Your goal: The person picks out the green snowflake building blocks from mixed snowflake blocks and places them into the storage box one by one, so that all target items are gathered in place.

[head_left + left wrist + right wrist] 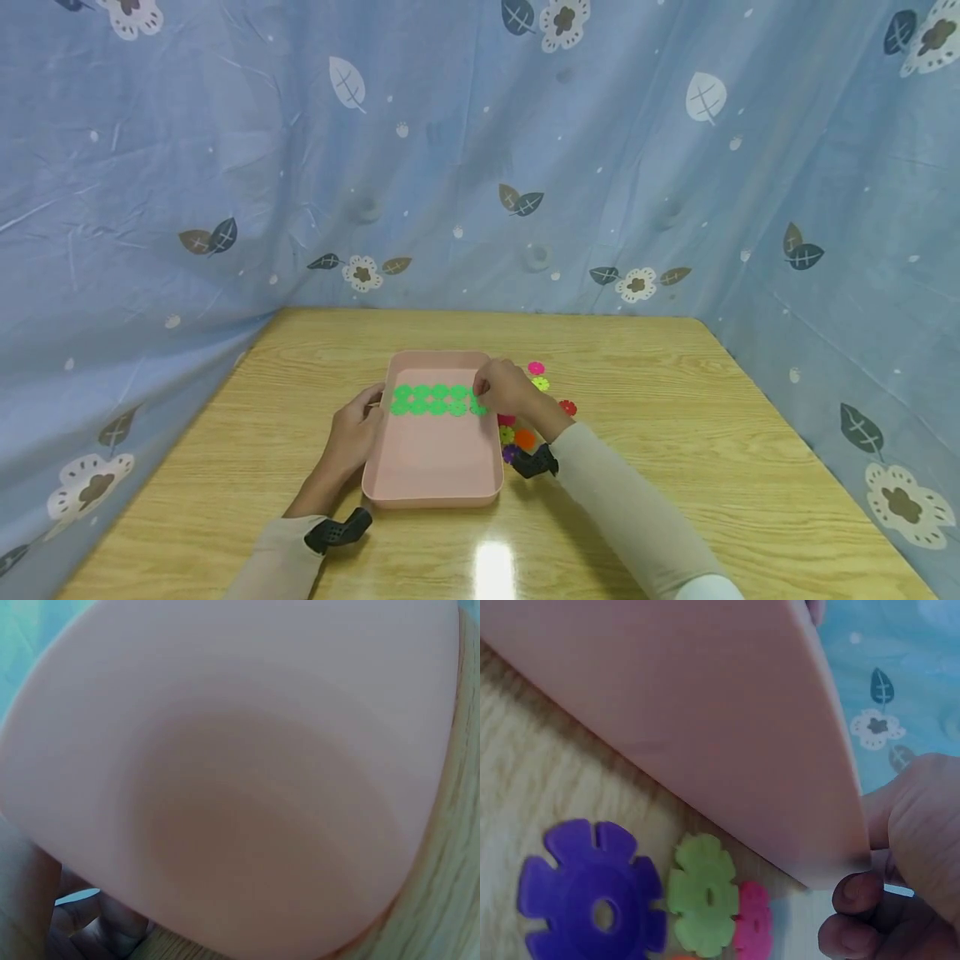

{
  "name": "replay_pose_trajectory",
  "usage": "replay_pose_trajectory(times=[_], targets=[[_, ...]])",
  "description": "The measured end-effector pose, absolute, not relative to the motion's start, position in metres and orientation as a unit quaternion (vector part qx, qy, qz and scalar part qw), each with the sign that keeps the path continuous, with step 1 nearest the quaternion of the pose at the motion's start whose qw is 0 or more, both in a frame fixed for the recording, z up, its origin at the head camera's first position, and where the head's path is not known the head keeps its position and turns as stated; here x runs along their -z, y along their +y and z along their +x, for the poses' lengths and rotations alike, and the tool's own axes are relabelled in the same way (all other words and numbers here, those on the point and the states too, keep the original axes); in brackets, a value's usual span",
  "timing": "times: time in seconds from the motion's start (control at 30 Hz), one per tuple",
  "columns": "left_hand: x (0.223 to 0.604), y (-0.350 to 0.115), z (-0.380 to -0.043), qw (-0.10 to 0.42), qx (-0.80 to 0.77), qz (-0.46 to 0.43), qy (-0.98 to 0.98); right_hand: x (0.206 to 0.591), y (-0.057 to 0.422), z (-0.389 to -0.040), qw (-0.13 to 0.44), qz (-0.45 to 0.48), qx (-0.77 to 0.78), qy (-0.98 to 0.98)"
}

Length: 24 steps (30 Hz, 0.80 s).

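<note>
A pink tray (438, 462) lies on the table, with two rows of green snowflake discs (438, 407) across its upper half. My left hand (354, 435) grips the tray's left side; in the left wrist view its curled fingers (116, 926) show beyond the rim. Over the right wall reaches my right hand (510, 390), pinching a green disc at the right end of the rows, mostly covered by the fingertips. In the right wrist view the thumb and fingers (859, 892) are bent together at the tray's rim, which hides what lies inside.
Right of the tray, loose discs lie on the wooden table (637, 400): a purple disc (592, 892), a yellow-green disc (703, 892), an orange disc (525, 439), a red disc (568, 407) and several others. A blue patterned curtain (450, 167) surrounds the table's back and sides.
</note>
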<state>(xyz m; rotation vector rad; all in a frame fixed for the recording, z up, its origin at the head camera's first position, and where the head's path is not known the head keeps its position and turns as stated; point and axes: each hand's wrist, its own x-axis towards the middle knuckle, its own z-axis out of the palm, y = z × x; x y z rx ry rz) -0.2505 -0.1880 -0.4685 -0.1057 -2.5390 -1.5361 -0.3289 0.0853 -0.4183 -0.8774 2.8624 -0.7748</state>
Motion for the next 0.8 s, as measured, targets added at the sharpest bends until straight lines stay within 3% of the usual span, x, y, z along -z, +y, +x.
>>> replay_pose_trajectory(times=[0.8], targets=[[0.4650,-0.1869,-0.2460,0.084,0.522,-0.039,-0.848,0.4219,0.0767,-0.3232,-0.003,-0.232,0.198,0.952]])
